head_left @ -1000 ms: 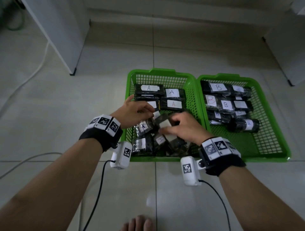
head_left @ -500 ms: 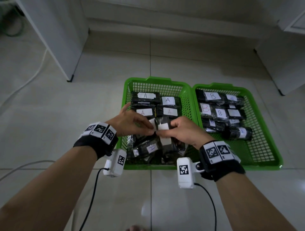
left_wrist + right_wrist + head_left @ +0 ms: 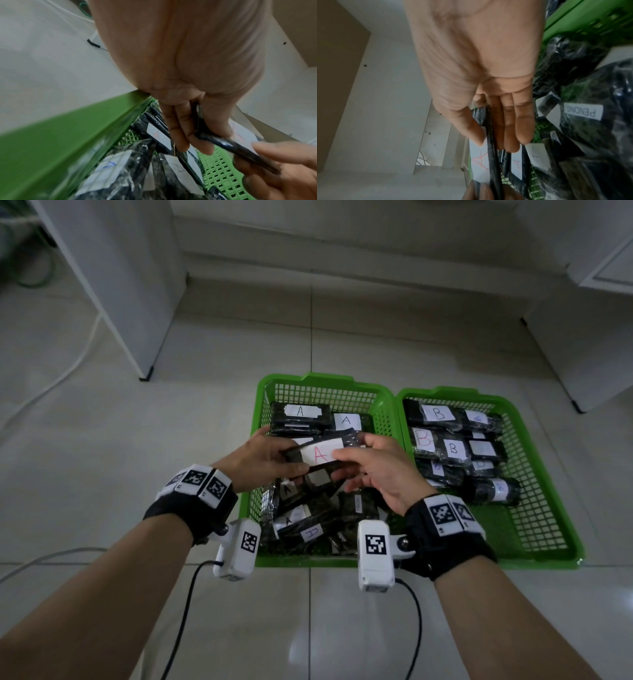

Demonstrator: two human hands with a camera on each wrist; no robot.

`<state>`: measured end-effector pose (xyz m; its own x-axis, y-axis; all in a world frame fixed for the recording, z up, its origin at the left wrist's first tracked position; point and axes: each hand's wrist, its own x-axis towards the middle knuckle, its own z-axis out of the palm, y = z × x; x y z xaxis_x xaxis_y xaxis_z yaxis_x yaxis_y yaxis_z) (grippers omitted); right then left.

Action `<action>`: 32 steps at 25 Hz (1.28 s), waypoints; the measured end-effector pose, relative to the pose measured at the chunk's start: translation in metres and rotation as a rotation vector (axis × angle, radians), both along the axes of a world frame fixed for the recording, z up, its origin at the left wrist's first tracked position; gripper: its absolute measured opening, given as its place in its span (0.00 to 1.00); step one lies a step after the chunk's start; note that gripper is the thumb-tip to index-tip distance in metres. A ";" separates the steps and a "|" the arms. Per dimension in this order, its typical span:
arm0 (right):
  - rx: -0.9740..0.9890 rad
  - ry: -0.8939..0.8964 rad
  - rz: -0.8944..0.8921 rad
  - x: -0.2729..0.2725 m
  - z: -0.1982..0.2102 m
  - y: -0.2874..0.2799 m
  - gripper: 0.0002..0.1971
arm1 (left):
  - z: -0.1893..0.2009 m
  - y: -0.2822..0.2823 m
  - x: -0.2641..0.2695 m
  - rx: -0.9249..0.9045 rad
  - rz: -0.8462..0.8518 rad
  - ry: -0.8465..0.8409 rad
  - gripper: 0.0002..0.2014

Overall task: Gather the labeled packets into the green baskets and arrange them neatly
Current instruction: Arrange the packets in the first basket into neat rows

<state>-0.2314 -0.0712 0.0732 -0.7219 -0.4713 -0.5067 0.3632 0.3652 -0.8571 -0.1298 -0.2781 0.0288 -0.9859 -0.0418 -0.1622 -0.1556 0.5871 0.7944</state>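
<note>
Two green baskets sit side by side on the floor. The left basket (image 3: pixel 382 402) has dark packets with white A labels, neat at the back (image 3: pixel 301 416) and jumbled at the front (image 3: pixel 308 529). The right basket (image 3: pixel 534 539) has B-labelled packets (image 3: pixel 442 417). Both hands hold one packet with a red A label (image 3: pixel 320 454) above the left basket. My left hand (image 3: pixel 270 460) pinches its left end and my right hand (image 3: pixel 370 463) pinches its right end. In the wrist views the packet (image 3: pixel 240 150) (image 3: pixel 491 155) shows edge-on between thumb and fingers.
A white cabinet (image 3: pixel 113 285) stands at the back left with a pale cable (image 3: pixel 61 371) on the floor beside it. Another white unit (image 3: pixel 589 337) stands at the back right. One loose packet in the left basket bears a PENDING label (image 3: pixel 582 112).
Both hands have lifted a red-A packet out of the jumble, turned it label up and raised it over the middle of the left basket.
</note>
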 end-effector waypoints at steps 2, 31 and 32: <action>0.110 0.131 0.047 -0.002 -0.002 -0.002 0.22 | 0.001 0.000 0.001 0.017 0.054 -0.017 0.11; 0.650 1.032 0.738 -0.032 -0.040 -0.093 0.11 | -0.007 0.002 -0.009 -0.055 0.344 -0.103 0.48; 0.655 1.033 0.738 -0.033 -0.043 -0.094 0.11 | -0.007 0.002 -0.009 -0.054 0.340 -0.096 0.48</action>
<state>-0.2641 -0.1656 0.0307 -0.5918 -0.7850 -0.1830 -0.7533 0.6194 -0.2210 -0.1387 -0.2766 0.0219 -0.8944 -0.3759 -0.2424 -0.4220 0.5297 0.7357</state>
